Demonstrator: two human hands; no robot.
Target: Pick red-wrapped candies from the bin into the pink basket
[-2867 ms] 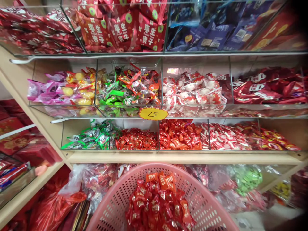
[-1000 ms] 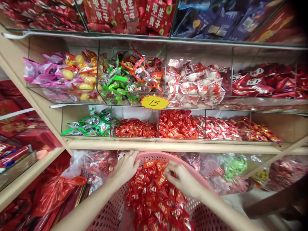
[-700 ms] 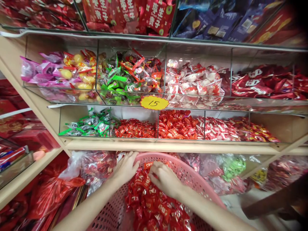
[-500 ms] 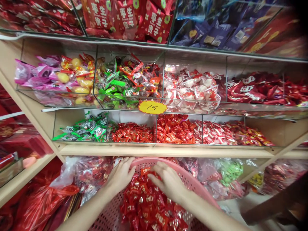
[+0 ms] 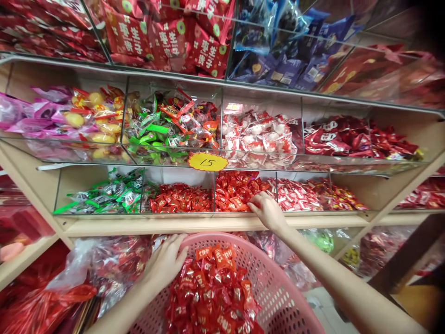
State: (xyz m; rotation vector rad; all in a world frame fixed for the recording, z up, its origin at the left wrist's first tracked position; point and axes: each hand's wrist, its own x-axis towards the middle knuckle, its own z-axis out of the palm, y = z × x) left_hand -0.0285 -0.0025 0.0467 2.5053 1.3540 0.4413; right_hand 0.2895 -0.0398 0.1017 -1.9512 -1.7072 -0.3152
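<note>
A pink perforated plastic basket (image 5: 278, 290) stands below the shelf, with a heap of red wrapped candies (image 5: 212, 287) inside. My left hand (image 5: 168, 260) is closed over the basket's left rear rim, thumb toward the inside. Up at the lower shelf, my right hand (image 5: 267, 209) reaches over the front edge of a compartment of red wrapped candies (image 5: 234, 190). Its fingers are bent and pressed together beside the candies; what they hold, if anything, is hidden.
Glass dividers part the shelves of wrapped sweets. Green-wrapped candies (image 5: 111, 192) lie at left on the lower shelf. A yellow price tag (image 5: 208, 162) reads 15. Clear bags of sweets (image 5: 116, 260) lie beneath. A dark brown bar (image 5: 406, 260) slants at right.
My right hand has left the candies in the basket and moved up to the lower shelf compartment. My left hand stays at the rim. The view has shifted slightly right.
</note>
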